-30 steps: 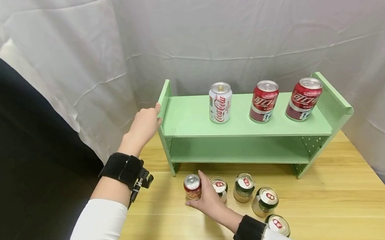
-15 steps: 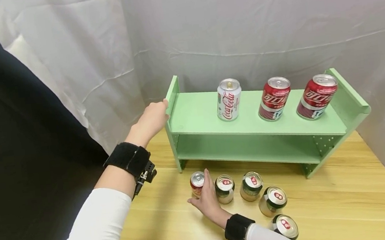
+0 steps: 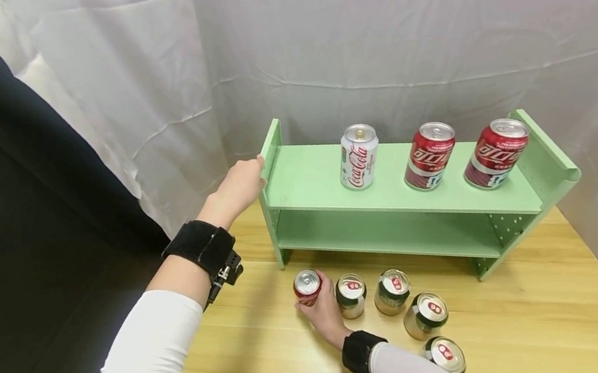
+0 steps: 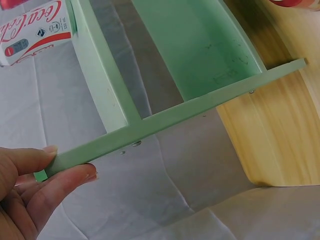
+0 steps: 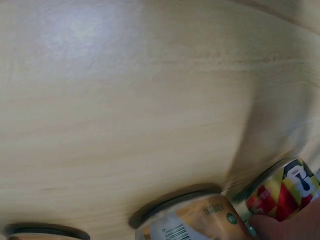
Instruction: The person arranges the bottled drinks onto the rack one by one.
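Observation:
A green two-tier shelf [image 3: 389, 201] stands on the wooden table [image 3: 540, 307]. My left hand [image 3: 236, 184] grips the top of its left side panel [image 4: 165, 117], thumb and fingers pinching the edge. My right hand [image 3: 321, 313] holds a small red can [image 3: 307, 287] at the left end of a row of cans on the table; in the right wrist view that red can [image 5: 285, 192] shows beside a fingertip. On the top shelf stand a white Coca-Cola can [image 3: 358, 156] and two red cans [image 3: 428, 156] [image 3: 496, 153].
To the right of the held can, several gold cans [image 3: 391, 291] stand in a curved row in front of the shelf. The lower shelf holds nothing. White cloth hangs behind; a dark drop lies left of the table edge.
The view has shifted slightly. My right hand has closed more around the red can at the row's left end. My left hand stays on the shelf's side panel.

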